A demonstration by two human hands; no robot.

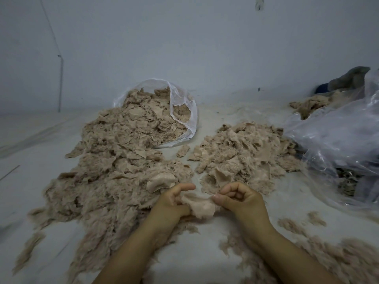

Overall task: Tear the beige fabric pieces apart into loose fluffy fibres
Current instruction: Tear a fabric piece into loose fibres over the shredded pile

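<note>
Pale floor [194,253] carries beige fabric heaps; left hand [174,201] and right hand [240,199] pinch one small beige fabric scrap [200,207] taut between them, likely to rip it.

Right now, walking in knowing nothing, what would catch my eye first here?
Probably the big heap of beige fabric scraps spilling forward out of an open clear plastic bag on the left, with a smaller pile to its right. In front, near the camera, the left hand and right hand pinch one fabric piece between them. Crumpled clear plastic sheeting lies at the right edge.
</note>
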